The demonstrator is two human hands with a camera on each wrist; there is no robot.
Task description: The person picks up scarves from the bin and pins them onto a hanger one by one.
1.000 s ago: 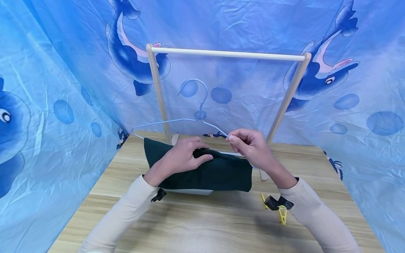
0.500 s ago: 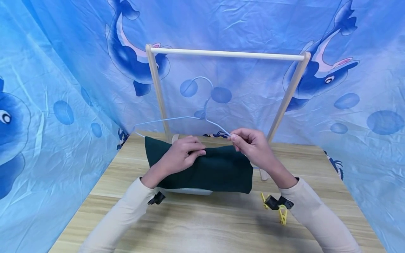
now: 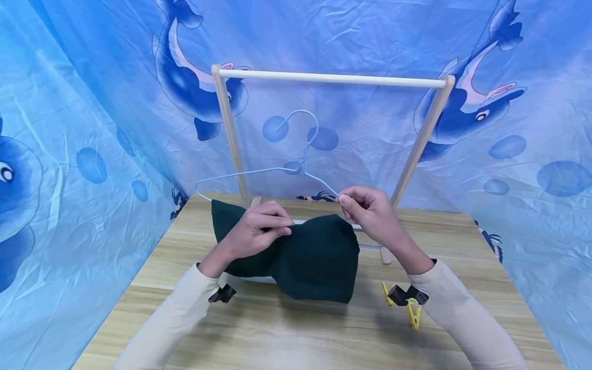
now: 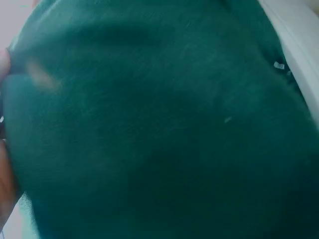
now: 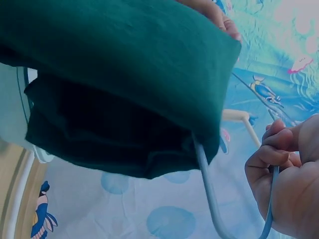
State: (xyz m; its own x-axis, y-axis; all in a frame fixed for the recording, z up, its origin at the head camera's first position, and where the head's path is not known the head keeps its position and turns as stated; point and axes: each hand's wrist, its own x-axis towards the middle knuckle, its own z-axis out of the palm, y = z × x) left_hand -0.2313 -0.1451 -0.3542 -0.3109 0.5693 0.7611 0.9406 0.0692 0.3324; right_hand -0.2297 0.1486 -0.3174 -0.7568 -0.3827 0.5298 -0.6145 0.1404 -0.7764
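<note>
A dark green cloth (image 3: 319, 264) hangs over the bottom bar of a light blue wire hanger (image 3: 302, 165). My left hand (image 3: 259, 226) pinches the top edge of the cloth near its middle. At the hanger's right shoulder, my right hand (image 3: 370, 211) grips the wire between thumb and fingers. From the right wrist view, the hanger wire runs up under the cloth's fold, and the right hand (image 5: 286, 172) holds its bend. Green cloth (image 4: 159, 119) fills most of the left wrist view, with only bits of fingers at the left edge.
Behind the hanger stands a wooden rack with a white top bar (image 3: 330, 78). Yellow clothespins (image 3: 413, 316) lie near my right wrist on the wood-grain table (image 3: 277, 341). A white object (image 3: 259, 279) shows partly beneath the cloth. Blue dolphin-print curtains (image 3: 370, 41) surround the table.
The cloth's right part has pulled leftward and droops lower, baring more of the hanger's bottom bar. My left hand has shifted slightly left. The hanger's hook has swung to the right.
</note>
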